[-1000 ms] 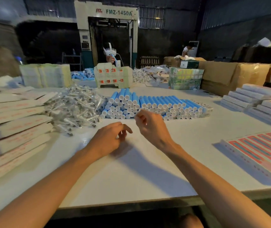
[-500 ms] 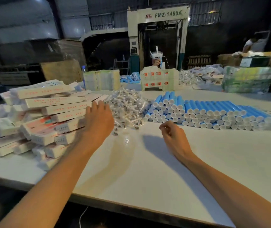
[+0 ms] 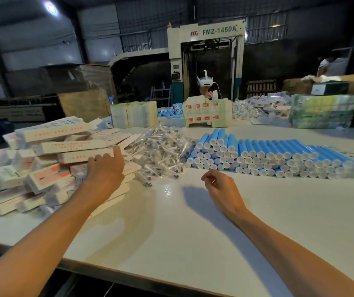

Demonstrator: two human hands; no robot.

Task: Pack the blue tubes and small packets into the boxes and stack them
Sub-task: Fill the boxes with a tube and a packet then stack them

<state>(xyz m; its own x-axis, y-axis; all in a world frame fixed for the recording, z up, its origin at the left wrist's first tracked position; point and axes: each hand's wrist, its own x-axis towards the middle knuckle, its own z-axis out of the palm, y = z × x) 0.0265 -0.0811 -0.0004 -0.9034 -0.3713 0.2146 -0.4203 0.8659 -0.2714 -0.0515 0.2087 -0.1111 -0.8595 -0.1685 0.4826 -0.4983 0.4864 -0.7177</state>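
White boxes (image 3: 71,146) lie heaped under the left hand (image 3: 105,170), grip unclear; the right hand (image 3: 221,187) hangs loosely curled, empty.

The tubes (image 3: 279,155) to the right are bright blue with white caps. The boxes (image 3: 71,146) at the left are cream-white with rows of red lettering (a few carry a salmon-pink panel). Between them, the packets (image 3: 161,151) are clear with dark specks. The table (image 3: 193,232) is plain white. Far back, cream cards (image 3: 207,113) bear orange-red squares, and a bundle (image 3: 322,113) at far right is green and yellow.
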